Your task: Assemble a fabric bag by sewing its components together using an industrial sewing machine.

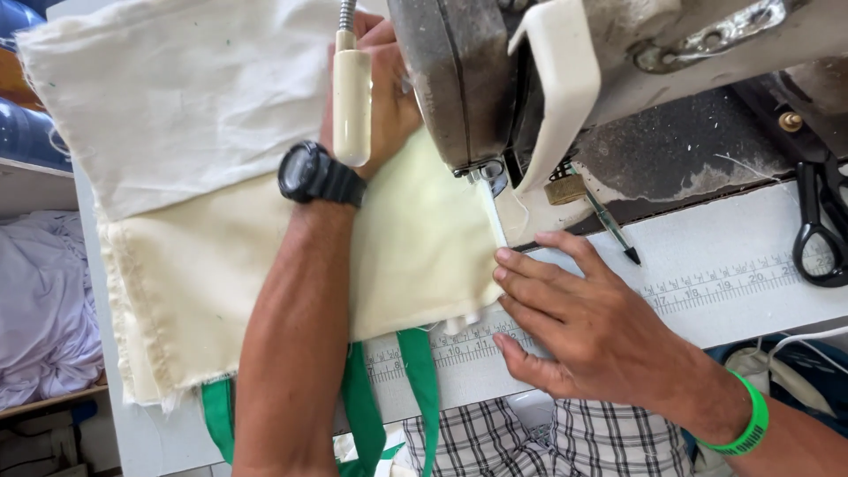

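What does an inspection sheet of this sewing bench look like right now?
Surface: white table with a printed ruler strip.
Job's things: cream cloth under the sewing machine; green straps hang off the front edge.
Clutter: black scissors, pen.
Hands: left hand flat on the cloth behind the needle; right hand pressing the cloth's edge.
Cables: white cord at right.
Surroundings: pale fabric pile on a left shelf.

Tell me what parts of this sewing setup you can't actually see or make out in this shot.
All in the head view:
- Needle: hidden behind the machine head.
- Left hand fingertips: covered by the machine head and the lamp handle.
- Scissors: cut off by the right edge.
- Green straps: upper ends hidden under the cream fabric, lower ends cut off by the bottom edge.
- Right hand palm: faces down, so anything beneath it is unseen.
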